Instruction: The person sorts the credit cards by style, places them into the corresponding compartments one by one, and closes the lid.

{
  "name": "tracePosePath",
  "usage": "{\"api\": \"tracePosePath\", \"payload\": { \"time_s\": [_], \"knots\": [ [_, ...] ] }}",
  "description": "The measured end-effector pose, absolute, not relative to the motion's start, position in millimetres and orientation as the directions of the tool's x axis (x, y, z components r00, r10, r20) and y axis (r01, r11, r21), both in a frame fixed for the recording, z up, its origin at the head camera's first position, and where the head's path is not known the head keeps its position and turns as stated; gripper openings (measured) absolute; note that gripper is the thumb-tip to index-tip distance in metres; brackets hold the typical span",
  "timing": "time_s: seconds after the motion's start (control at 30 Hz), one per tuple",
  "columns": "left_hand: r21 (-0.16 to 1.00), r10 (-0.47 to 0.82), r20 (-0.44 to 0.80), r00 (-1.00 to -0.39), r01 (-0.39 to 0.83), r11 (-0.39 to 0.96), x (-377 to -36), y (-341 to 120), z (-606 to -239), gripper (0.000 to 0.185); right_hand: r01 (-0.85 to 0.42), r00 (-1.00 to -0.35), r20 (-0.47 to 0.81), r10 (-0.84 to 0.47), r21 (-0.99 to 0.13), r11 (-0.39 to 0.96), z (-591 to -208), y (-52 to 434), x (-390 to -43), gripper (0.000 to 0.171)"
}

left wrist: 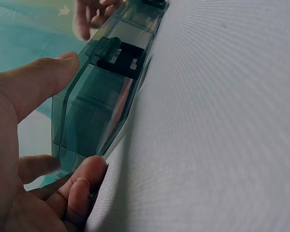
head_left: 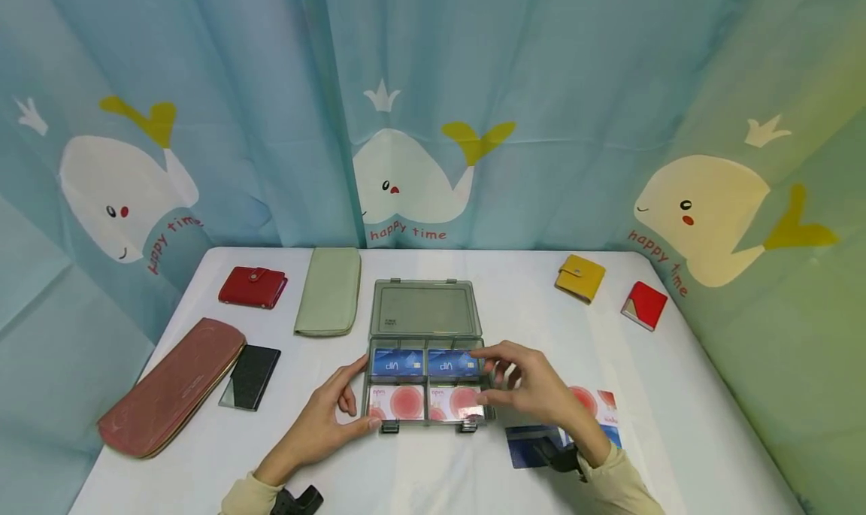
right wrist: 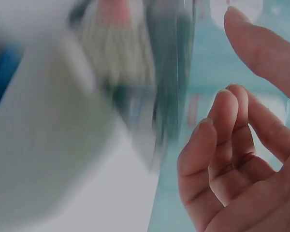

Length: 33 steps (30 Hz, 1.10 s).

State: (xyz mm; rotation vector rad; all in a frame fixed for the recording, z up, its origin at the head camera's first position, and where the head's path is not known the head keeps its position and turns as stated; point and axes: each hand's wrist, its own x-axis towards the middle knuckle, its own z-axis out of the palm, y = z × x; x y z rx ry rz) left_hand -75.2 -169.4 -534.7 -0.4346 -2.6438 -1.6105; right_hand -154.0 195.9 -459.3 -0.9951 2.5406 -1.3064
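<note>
A translucent grey-green storage box (head_left: 425,383) lies on the table with its lid (head_left: 426,309) flipped back. Blue VIP cards, one left (head_left: 397,363) and one right (head_left: 452,363), fill the rear compartments. The front compartments hold pink-and-white cards, left (head_left: 396,403) and right (head_left: 455,404). My left hand (head_left: 325,417) holds the box's front left corner, thumb at the front edge and index finger along the left side. Over the right compartments hovers my right hand (head_left: 531,383), thumb and fingers apart, no card between them; the right wrist view is partly blurred.
More cards (head_left: 528,446) lie partly under the right forearm. On the left are a brown wallet (head_left: 172,387), a black card holder (head_left: 250,377), a red wallet (head_left: 252,286) and a pale green wallet (head_left: 328,292). Yellow (head_left: 580,277) and red (head_left: 645,305) small wallets lie back right.
</note>
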Motion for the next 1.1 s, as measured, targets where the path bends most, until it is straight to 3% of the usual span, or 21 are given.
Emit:
{"api": "tracePosePath", "payload": {
  "time_s": [0.27,0.57,0.87,1.1],
  "knots": [
    [0.873,0.223,0.156,-0.962,0.24,0.424,-75,-169,-535,0.092,-0.408,-0.892,0.166,-0.421,-0.696,0.59,-448,278,-157,0.064],
    [0.871,0.22,0.15,-0.964,0.235,0.431,-74,-169,-534,0.092,-0.343,-0.934,0.131,-0.332,-0.593,0.729,-449,350,-150,0.068],
    [0.874,0.214,0.133,-0.968,0.217,0.435,-75,-170,-534,0.093,-0.193,-0.958,-0.058,-0.28,-0.59,0.784,-471,379,-147,0.067],
    [0.877,0.214,0.125,-0.969,0.209,0.433,-74,-169,-534,0.093,-0.13,-0.966,-0.128,-0.223,-0.505,0.853,-483,387,-145,0.061]
  ]
}}
